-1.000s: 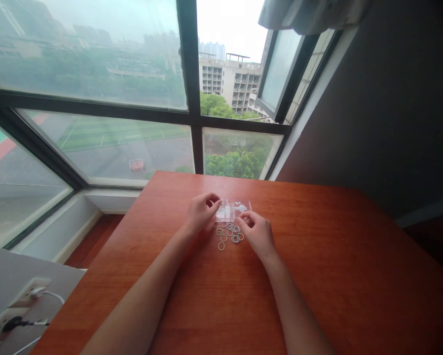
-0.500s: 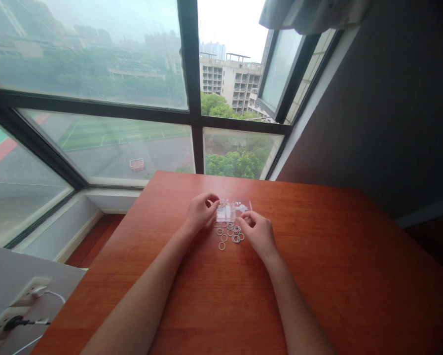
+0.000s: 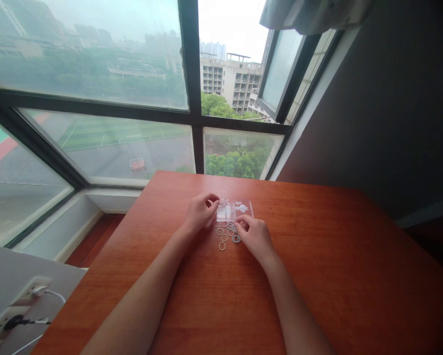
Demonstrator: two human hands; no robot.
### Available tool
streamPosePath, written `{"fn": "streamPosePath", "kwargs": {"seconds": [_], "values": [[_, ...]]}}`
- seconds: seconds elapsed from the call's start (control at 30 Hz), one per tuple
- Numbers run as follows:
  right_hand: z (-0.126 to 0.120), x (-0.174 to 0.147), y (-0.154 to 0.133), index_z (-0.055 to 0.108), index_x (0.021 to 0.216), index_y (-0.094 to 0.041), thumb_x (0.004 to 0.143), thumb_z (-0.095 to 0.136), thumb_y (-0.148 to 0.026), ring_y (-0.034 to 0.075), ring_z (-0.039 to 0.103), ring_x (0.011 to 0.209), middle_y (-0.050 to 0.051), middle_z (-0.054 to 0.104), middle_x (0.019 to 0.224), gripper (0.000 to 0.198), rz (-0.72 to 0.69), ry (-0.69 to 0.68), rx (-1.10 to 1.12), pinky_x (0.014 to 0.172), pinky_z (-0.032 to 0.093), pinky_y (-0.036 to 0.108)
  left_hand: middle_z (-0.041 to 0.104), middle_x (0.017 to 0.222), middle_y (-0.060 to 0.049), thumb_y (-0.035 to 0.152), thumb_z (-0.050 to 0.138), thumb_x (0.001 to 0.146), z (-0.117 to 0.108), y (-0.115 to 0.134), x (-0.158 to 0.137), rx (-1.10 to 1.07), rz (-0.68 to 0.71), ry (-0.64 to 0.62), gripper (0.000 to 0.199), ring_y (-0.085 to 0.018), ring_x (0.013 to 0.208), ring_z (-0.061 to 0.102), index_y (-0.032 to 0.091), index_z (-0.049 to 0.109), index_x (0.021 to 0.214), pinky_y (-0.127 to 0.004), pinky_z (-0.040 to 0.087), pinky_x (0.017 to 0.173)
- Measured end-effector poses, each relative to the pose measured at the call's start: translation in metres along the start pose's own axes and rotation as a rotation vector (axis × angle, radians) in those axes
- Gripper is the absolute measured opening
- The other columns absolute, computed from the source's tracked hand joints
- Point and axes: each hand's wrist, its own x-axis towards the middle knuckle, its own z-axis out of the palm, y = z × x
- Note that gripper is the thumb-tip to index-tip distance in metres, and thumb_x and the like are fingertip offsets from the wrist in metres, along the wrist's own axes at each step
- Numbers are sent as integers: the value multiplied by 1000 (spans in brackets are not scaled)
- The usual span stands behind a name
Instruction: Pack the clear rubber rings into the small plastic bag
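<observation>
A small clear plastic box [image 3: 227, 213] with compartments lies on the table, its clear lid [image 3: 244, 207] folded out to the right. My left hand [image 3: 201, 212] is closed at the box's left edge, thumb and fingers on its wall. Several rings, pale yellow ones [image 3: 222, 245] and grey-blue ones [image 3: 237, 239], lie loose just in front of the box. Over the right side of these rings is my right hand [image 3: 255, 235], its thumb and forefinger drawn together near the box's front right corner. Whatever is between those fingertips is too small to make out, and the hand covers some rings.
The reddish-brown wooden table [image 3: 214, 305] reaches up to the window frame [image 3: 196, 148] at the back. A dark wall [image 3: 373, 113] stands on the right. Wall sockets [image 3: 10, 320] with plugged-in cables are at the lower left, beyond the table's edge.
My right hand has moved slightly left and toward me, from beside the lid to over the rings, uncovering more of the lid. My left hand and the box have stayed put.
</observation>
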Motion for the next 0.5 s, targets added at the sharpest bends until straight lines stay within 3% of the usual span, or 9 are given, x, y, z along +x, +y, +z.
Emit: {"fn": "streamPosePath", "kwargs": {"seconds": [0.33, 0.5], "values": [[6, -5, -9, 68, 98, -29, 86, 55, -33, 16, 61, 71, 0, 69, 76, 19, 14, -150, -284, 61, 33, 23, 70, 79, -2, 26, 56, 81, 1, 1, 0, -2, -14, -39, 15, -13, 66, 60, 18, 68, 83, -22, 46, 62], [9, -6, -10, 67, 96, -28, 87, 54, -36, 17, 62, 73, 1, 70, 79, 17, 13, -169, -353, 59, 31, 24, 70, 78, -2, 26, 56, 81, 2, -1, 0, -7, -15, -49, 15, -13, 65, 60, 18, 68, 83, -22, 46, 62]]}}
